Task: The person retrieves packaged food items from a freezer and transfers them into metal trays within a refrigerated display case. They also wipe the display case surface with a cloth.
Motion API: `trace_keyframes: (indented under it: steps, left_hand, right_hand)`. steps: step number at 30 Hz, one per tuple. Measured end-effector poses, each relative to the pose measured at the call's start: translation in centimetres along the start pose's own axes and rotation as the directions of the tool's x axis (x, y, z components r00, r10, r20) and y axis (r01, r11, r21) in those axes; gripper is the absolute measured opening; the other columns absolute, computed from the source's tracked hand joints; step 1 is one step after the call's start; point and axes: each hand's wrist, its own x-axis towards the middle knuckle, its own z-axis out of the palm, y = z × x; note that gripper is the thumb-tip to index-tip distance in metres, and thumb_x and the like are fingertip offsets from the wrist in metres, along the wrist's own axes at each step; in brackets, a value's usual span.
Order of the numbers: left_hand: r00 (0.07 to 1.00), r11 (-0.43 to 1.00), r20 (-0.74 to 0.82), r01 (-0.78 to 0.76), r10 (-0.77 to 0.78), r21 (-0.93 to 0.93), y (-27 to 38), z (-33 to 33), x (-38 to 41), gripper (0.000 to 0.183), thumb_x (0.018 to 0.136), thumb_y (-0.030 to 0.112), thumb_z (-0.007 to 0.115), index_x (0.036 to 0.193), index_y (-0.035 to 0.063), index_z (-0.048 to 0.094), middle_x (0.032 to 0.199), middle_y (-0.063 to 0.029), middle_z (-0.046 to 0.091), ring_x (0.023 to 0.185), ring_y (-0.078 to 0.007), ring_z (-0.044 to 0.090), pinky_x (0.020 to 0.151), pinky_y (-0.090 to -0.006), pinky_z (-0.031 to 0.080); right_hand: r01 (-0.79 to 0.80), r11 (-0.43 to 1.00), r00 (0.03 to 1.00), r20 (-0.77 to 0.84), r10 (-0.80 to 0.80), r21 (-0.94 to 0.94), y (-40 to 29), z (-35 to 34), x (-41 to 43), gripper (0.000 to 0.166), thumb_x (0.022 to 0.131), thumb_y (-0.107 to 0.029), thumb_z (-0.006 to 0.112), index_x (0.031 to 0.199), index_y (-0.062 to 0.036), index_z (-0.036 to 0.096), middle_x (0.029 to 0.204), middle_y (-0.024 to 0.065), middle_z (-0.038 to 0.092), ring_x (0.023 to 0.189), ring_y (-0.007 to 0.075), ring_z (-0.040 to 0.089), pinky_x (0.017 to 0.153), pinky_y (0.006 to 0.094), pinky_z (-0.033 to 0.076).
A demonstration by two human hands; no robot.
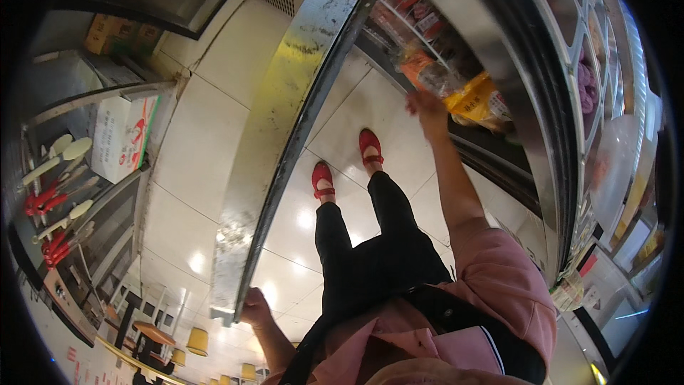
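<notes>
An open stainless-steel refrigerator door (267,117) stands on the left, with smudges on its face. My left hand (255,307) is curled around the lower end of its edge. On the right, my right hand (429,112), slightly blurred, is at the opening of a refrigerated cabinet. Just beside its fingers lie a yellow plastic food package (477,100) and an orange-and-clear package (422,69). Whether the fingers touch either is unclear. Red-labelled packs (427,17) lie farther inside, behind a white wire shelf edge (414,29).
Metal containers (604,37), one with purple food, line the counter at right. Utensils with red handles (48,200) and a white carton (120,139) are on a left shelf. Yellow stools (197,341) stand at lower left, on the tiled floor (187,198).
</notes>
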Motion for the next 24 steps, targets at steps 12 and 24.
trace_keyframes:
  steps: [12,24]
  left_hand:
    - [0.761,0.763,0.179,0.541,-0.623,0.354,-1.0,0.0,-9.9,0.048,0.073,0.049,0.050,0.094,0.0054,0.051,0.073,-0.0080,0.053,0.064,-0.0202,0.050,0.054,-0.0309,0.040]
    - [0.719,0.621,0.120,0.489,-0.684,0.613,1.3,-0.2,-11.5,0.037,0.084,0.037,0.040,0.104,0.0072,0.047,0.088,-0.0096,0.056,0.074,-0.0225,0.054,0.060,-0.0353,0.043]
  right_hand:
    - [-0.261,0.965,0.838,-0.495,0.230,0.007,-1.8,-12.0,1.0,0.035,0.080,-0.033,0.060,0.102,-0.0059,0.056,0.093,0.0052,0.058,0.075,0.0154,0.056,0.063,0.0288,0.045]
    - [-0.056,0.988,0.808,-0.588,-0.040,-0.144,-0.1,-15.9,5.5,0.034,0.080,-0.030,0.059,0.104,-0.0057,0.055,0.097,0.0070,0.057,0.081,0.0183,0.055,0.068,0.0321,0.044]
